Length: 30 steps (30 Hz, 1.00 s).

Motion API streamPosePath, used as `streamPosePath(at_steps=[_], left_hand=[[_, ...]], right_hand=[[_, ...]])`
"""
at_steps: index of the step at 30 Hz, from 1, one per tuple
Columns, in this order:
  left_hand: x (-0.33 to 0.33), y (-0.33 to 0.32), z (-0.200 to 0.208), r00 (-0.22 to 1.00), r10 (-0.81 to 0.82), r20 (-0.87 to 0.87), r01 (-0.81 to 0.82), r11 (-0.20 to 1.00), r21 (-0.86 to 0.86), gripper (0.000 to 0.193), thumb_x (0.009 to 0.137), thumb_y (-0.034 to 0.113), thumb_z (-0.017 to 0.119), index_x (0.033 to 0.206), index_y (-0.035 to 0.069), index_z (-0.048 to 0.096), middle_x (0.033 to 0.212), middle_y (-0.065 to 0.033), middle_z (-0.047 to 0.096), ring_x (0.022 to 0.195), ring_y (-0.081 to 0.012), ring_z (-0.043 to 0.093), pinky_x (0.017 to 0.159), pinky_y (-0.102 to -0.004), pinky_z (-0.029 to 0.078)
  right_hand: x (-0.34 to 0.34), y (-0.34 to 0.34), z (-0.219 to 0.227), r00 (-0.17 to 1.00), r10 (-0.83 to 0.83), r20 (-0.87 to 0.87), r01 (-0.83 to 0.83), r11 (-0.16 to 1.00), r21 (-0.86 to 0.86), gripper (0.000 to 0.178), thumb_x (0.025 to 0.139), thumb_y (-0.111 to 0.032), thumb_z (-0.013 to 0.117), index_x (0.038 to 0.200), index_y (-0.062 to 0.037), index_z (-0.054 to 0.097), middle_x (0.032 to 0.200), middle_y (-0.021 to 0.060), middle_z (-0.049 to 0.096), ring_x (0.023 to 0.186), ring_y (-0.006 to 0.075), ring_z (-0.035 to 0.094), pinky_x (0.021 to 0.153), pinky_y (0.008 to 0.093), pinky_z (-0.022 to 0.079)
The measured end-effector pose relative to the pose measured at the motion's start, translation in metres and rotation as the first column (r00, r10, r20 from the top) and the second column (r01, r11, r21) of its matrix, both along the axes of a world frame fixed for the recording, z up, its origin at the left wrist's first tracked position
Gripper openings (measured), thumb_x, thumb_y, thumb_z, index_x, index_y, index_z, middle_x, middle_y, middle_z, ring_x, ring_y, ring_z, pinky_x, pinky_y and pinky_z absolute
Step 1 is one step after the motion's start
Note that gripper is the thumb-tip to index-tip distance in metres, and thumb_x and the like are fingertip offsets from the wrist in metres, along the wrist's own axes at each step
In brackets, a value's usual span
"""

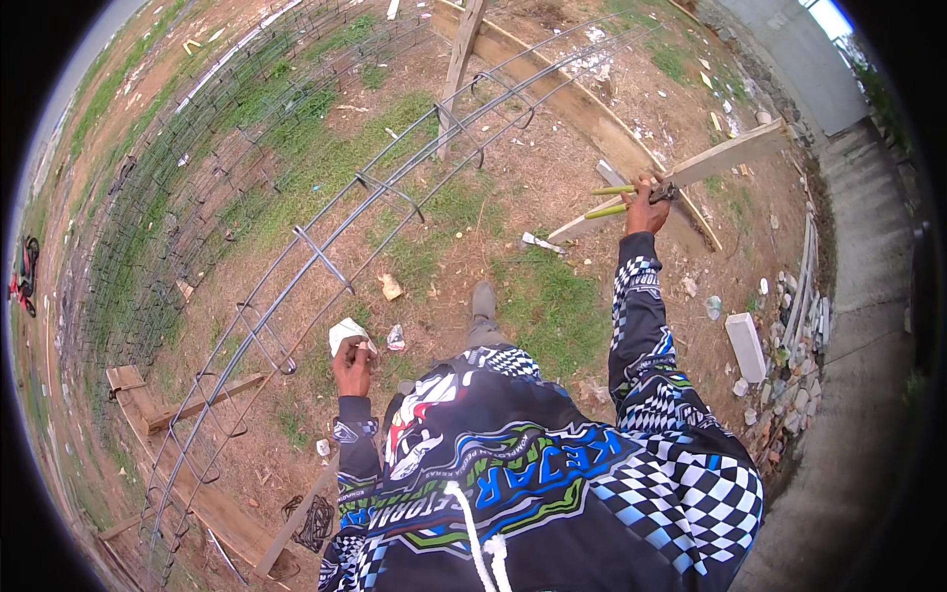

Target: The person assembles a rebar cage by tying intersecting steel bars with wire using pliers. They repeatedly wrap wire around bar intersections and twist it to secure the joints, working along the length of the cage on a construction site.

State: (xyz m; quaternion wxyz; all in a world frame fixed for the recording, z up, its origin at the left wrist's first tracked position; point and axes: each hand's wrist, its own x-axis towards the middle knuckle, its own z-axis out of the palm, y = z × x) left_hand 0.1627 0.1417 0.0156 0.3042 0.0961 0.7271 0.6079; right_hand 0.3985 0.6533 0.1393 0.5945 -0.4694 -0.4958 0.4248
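The yellow-handled pincers [631, 197], likely rigid and fairly heavy, best taken by the handles, are clamped in the right hand [644, 207] out over the wooden plank [735, 153], while the left hand [352, 367] grips white crumpled paper [347, 333] beside the rebar cage [326, 259].

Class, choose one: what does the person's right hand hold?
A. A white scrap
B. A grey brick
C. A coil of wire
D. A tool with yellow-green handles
D: the right hand grips a tool with yellow-green handles beside a wooden plank; the white scrap is in the left hand.
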Motion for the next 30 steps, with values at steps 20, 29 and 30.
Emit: streamPosePath(at_steps=[20, 29, 30], left_hand=[[0.025, 0.25, 0.077, 0.917, 0.136, 0.375, -0.266, 0.908, 0.323, 0.032, 0.094, 0.027, 0.06, 0.113, 0.003, 0.059, 0.122, -0.0135, 0.063, 0.117, -0.0263, 0.058, 0.096, -0.0406, 0.042], [0.026, 0.274, 0.034, 0.769, 0.398, 0.501, -0.529, 0.835, 0.15, 0.039, 0.092, 0.027, 0.063, 0.125, 0.007, 0.06, 0.113, -0.0043, 0.066, 0.104, -0.0146, 0.058, 0.083, -0.0347, 0.045], [0.026, 0.27, 0.033, 0.778, 0.423, 0.465, -0.506, 0.86, 0.064, 0.037, 0.091, 0.027, 0.064, 0.121, 0.005, 0.063, 0.107, -0.0036, 0.067, 0.098, -0.0143, 0.06, 0.08, -0.0345, 0.045]], right_hand=[[-0.071, 0.163, -0.061, 0.674, 0.548, 0.495, -0.557, 0.818, -0.147, 0.029, 0.089, -0.019, 0.065, 0.11, 0.0002, 0.062, 0.104, 0.0113, 0.067, 0.095, 0.0226, 0.064, 0.084, 0.0337, 0.049], [-0.177, -0.093, -0.092, -0.18, 0.96, -0.213, -0.736, -0.275, -0.619, 0.03, 0.094, -0.021, 0.058, 0.116, -0.001, 0.061, 0.092, 0.0123, 0.069, 0.082, 0.0183, 0.066, 0.074, 0.0317, 0.051], [-0.177, -0.099, -0.104, -0.188, 0.978, -0.095, -0.735, -0.204, -0.647, 0.029, 0.093, -0.021, 0.057, 0.115, -0.0015, 0.063, 0.089, 0.0127, 0.07, 0.079, 0.0185, 0.066, 0.072, 0.0324, 0.051]])
